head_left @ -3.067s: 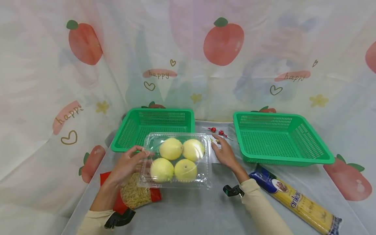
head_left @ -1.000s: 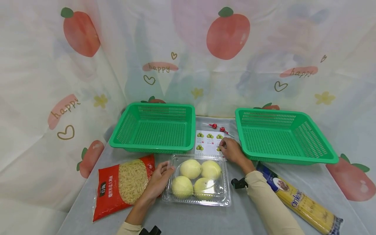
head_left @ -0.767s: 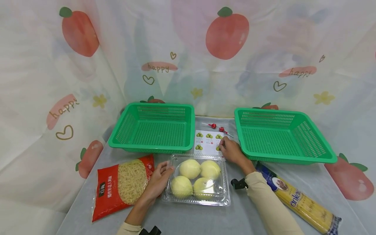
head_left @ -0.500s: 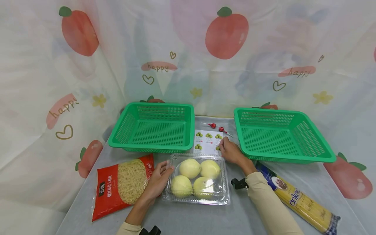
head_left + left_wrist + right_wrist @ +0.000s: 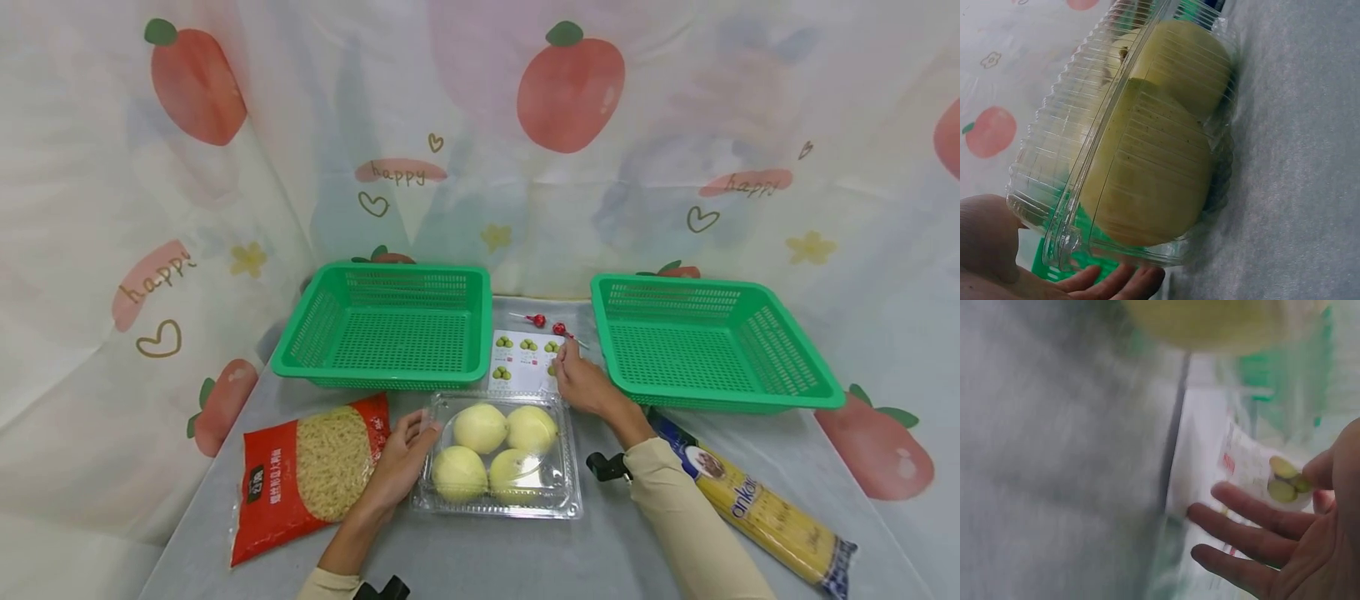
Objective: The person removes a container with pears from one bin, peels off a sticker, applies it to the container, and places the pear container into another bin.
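Clamshell box (image 5: 498, 454): clear plastic, lid down, four yellow-green fruits inside; flat on the grey table (image 5: 540, 558), in front of the gap between the two baskets.
Left hand (image 5: 397, 467): at the box's left edge, fingers loosely extended and touching the plastic; nothing gripped.
Left wrist view: box wall (image 5: 1129, 156) seen side-on, ribbed, fruit pressed close behind it; fingertips (image 5: 1119, 281) straight under the near rim, a detail lost in the head view.
Card (image 5: 525, 360): white, printed with green fruit pictures, flat just behind the box.
Right hand (image 5: 581, 385): on the card's right part, fingers spread and relaxed.
Right wrist view: blurred; fingers (image 5: 1254, 519) straight over the card (image 5: 1235, 475).
Green baskets: left (image 5: 378, 333), right (image 5: 705, 346), either side of the card.
Red noodle bag (image 5: 311, 471): just left of the left hand.
Spaghetti pack (image 5: 757, 512): right of the right forearm.
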### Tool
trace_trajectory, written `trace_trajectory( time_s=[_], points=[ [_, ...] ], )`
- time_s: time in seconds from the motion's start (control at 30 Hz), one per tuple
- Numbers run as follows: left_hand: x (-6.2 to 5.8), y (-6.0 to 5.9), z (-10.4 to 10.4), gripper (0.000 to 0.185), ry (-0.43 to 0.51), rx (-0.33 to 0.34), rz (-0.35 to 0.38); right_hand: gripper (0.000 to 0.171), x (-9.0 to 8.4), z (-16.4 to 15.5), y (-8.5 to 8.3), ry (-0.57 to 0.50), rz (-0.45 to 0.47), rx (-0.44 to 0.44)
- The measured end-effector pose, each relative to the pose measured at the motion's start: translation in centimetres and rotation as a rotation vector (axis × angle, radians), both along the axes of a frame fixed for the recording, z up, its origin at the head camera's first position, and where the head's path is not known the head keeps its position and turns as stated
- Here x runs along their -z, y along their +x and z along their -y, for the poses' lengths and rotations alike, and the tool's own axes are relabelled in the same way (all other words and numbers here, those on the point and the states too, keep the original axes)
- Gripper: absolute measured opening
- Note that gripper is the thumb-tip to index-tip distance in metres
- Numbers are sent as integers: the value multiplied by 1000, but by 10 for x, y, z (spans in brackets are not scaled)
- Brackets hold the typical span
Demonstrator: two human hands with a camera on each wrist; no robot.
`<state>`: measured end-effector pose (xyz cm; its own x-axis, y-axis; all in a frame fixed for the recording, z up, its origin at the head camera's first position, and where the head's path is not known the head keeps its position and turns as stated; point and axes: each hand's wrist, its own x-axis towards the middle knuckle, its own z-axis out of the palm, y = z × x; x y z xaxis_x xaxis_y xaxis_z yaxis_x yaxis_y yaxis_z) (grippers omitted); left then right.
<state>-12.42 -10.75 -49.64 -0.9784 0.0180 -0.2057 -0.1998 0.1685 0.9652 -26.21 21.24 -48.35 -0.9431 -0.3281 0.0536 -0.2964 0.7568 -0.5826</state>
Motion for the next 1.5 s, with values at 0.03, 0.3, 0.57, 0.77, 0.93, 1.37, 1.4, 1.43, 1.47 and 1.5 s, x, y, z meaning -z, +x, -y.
trace_trajectory(
  time_s=[0.03,0.3,0.57,0.77,0.93,1.37,1.4,1.43,1.47,1.5],
  points=[
    [0,0,1,74,1,0,2,8,-2,2,1,-10,-8,-3],
    [-3,-2,3,71,-25,-10,-47,11,-45,16,21,-18,-166,50],
    [-9,-6,-1,63,-87,35,-223,10,-88,33,63,-155,-23,-158],
    [-14,-8,-8,61,-170,33,-307,12,-80,57,80,-222,117,-317],
    [-14,-7,-15,64,-210,57,-334,14,-65,66,83,-205,76,-330],
    [-12,-4,-27,86,-333,75,-345,11,-57,73,81,-102,0,-321],
    [-11,-4,-28,86,-346,75,-356,11,-56,73,81,-98,-2,-319],
    [-11,-3,-29,86,-351,73,-362,11,-56,73,81,-93,-4,-316],
    [-10,-3,-29,85,-358,71,-375,11,-55,74,81,-89,-7,-316],
    [-10,-3,-29,83,-362,71,-387,10,-55,74,80,-84,-12,-316]
  ],
)
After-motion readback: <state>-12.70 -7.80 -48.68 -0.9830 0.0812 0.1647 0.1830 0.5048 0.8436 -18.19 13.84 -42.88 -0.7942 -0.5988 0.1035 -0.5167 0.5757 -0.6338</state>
